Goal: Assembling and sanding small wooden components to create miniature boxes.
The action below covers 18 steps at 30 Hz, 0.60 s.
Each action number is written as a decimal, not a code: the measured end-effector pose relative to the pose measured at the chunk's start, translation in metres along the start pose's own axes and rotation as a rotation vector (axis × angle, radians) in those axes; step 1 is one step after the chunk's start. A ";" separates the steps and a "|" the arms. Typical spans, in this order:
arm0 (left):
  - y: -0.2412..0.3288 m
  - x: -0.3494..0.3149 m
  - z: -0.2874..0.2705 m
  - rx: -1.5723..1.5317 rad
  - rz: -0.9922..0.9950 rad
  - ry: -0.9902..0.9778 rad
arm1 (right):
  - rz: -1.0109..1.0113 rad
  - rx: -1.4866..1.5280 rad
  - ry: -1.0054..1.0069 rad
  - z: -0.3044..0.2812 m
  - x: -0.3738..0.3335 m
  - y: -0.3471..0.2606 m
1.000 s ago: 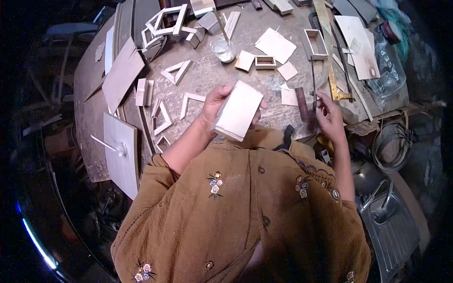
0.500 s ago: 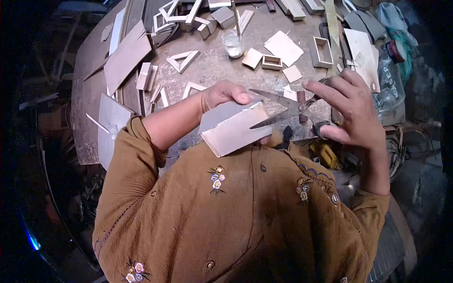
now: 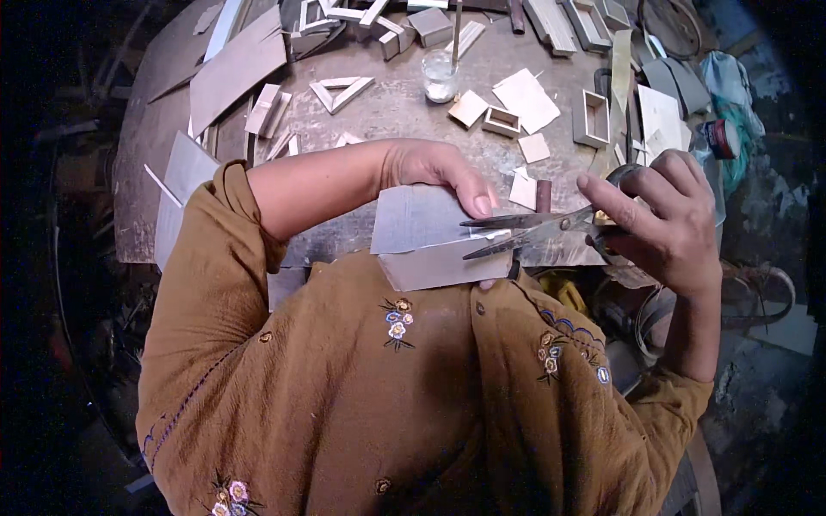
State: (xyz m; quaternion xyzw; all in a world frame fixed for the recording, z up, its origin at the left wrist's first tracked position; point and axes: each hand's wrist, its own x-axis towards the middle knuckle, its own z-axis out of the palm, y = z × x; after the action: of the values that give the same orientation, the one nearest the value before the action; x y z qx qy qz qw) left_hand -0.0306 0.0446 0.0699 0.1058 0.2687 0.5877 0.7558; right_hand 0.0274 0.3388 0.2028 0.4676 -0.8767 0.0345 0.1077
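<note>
A small box-shaped piece [image 3: 426, 224], with a grey upper face and a paler side, is held close to my chest. My left hand [image 3: 443, 172] grips it from the far side, thumb on top near its right end and a fingertip showing below. In my right hand [image 3: 662, 211] are large metal scissors [image 3: 559, 225], their handles partly hidden by my fingers. The blades are slightly parted and lie over the right end of the piece, along the seam between the grey face and the pale side.
On the worn wooden table [image 3: 370, 112] stand a glass jar [image 3: 439, 82] with a stick in it and a small open box [image 3: 590, 119]. A triangular wooden frame [image 3: 340, 93], flat wood squares [image 3: 527, 99] and a large board [image 3: 237, 77] lie around. A red-labelled tin [image 3: 721, 139] sits at far right.
The scissor blades have come closer together and shifted onto the seam at the piece's right end. The piece has turned, showing more grey face. My left thumb has moved right.
</note>
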 end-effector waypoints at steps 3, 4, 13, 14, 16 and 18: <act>0.006 0.000 0.004 0.062 0.019 0.093 | 0.011 -0.036 0.010 -0.002 -0.001 0.000; 0.008 0.000 0.006 0.082 0.026 0.126 | 0.006 -0.036 0.008 0.000 -0.002 0.001; 0.038 -0.002 0.015 0.482 0.085 0.460 | 0.422 0.194 0.148 0.059 -0.043 0.028; 0.036 -0.002 0.012 0.437 0.173 0.444 | 0.519 0.277 0.160 0.077 -0.050 0.025; 0.026 0.002 -0.003 0.348 0.310 0.442 | 0.722 0.279 0.080 0.115 -0.063 0.010; 0.017 0.006 -0.001 0.298 0.409 0.502 | 0.892 0.353 -0.067 0.154 -0.070 -0.006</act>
State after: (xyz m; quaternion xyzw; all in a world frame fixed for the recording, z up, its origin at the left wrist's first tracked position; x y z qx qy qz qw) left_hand -0.0438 0.0553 0.0752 0.1188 0.5019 0.6889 0.5094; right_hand 0.0460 0.3669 0.0371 0.0581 -0.9755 0.2107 -0.0271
